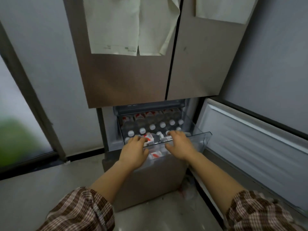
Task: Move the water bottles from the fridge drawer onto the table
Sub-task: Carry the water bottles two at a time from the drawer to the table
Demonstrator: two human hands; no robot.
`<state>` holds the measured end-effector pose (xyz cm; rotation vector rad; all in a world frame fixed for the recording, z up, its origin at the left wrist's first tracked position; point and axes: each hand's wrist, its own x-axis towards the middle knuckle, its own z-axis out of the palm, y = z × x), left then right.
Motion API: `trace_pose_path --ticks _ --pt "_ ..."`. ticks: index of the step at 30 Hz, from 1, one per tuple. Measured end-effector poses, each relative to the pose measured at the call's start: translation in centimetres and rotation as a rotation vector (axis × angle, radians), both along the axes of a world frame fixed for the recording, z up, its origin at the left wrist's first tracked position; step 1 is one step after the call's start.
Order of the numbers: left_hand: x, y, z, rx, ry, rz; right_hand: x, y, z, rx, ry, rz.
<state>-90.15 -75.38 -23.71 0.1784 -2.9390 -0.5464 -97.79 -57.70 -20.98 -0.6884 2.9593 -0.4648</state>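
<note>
The clear fridge drawer [202, 136] is pulled out and packed with several water bottles [152, 127] that have white caps and red-and-white labels. My left hand [134, 151] reaches over the drawer's front left edge. Its fingers curl onto a bottle lying in the front row [149, 139]. My right hand [180, 145] reaches in at the front right, fingers spread and resting on another bottle [164, 139], thumb held wide. More bottles show through the drawer's clear front [155, 155]. No table is in view.
The brown upper fridge doors [126, 77] are closed, with paper sheets [115, 30] hanging on them. The lower right fridge door [253, 144] stands open to the right. A brown closed drawer front [150, 184] sits below my arms. Grey floor lies at the left.
</note>
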Motion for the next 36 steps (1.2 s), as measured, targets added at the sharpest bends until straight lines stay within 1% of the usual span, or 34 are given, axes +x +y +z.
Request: trace_pose_path --ticks 4,8,13,15,18,23,26,29,31,33,36 --pt "-6.7 1.0 -0.8 0.064 -0.081 0.024 -8.7 1.4 -0.5 -0.014 -0.060 0.014" --pt "-11.8 1.6 -2.7 0.240 -0.271 0.076 -15.5 2.0 -2.6 0.042 -0.196 0.085" --pt "-15.5 2.1 -5.0 0.420 -0.499 0.054 -20.7 0.9 -5.5 0.157 -0.346 0.242" --pt "-16.2 2.0 -5.9 0.485 -0.566 0.050 -21.7 -0.1 -6.6 0.236 -0.385 0.321" --pt "-16.6 1.6 -6.6 0.619 -0.650 0.098 -22.7 -1.7 -7.9 0.340 -0.435 0.435" --pt "-17.4 1.4 -6.9 0.679 -0.797 0.102 -23.6 -3.8 -9.0 0.491 -0.442 0.523" --pt "-17.8 1.5 -7.2 0.742 -0.835 0.115 -23.4 -4.7 -9.4 0.560 -0.403 0.554" --pt "-18.2 1.7 -7.1 0.738 -0.887 0.138 -22.9 -5.4 -9.8 0.636 -0.310 0.589" --pt "-18.3 1.8 -7.1 0.733 -0.896 0.153 -22.6 -5.8 -10.0 0.652 -0.277 0.612" --pt "-18.3 1.8 -7.1 0.742 -0.881 0.166 -22.6 -6.0 -9.9 0.646 -0.297 0.616" --pt "-18.2 1.7 -7.1 0.767 -0.841 0.180 -23.4 -5.8 -9.0 0.584 -0.415 0.604"
